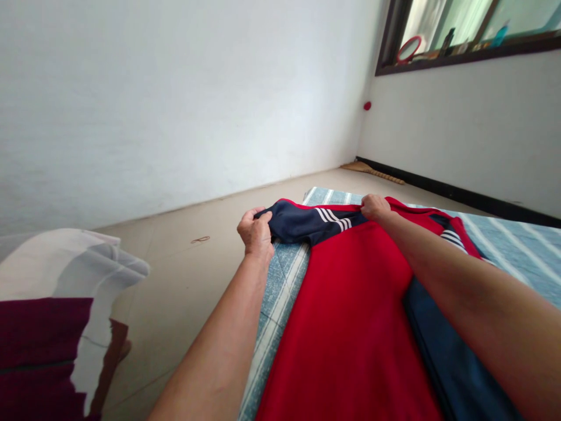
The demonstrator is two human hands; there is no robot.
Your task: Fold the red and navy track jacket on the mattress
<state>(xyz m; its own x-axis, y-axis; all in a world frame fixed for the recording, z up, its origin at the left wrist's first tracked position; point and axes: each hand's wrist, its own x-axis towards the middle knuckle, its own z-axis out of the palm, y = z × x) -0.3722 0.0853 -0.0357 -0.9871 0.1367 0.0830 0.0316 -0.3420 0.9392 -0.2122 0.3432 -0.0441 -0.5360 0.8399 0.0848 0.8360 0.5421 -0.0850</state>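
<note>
Mid-frame, the left hand (255,233) fingers pinch the navy sleeve (307,223) of the red jersey (350,292); right hand (374,206) grips the shoulder; pulling unevenly could bunch it off the striped mat (280,280)

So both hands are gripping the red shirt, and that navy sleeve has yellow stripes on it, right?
Not quite: the stripes are white, not yellow. The head view shows the left hand gripping the end of the navy sleeve and the right hand pinching the red shirt at the shoulder, on the striped blue mat.
</note>
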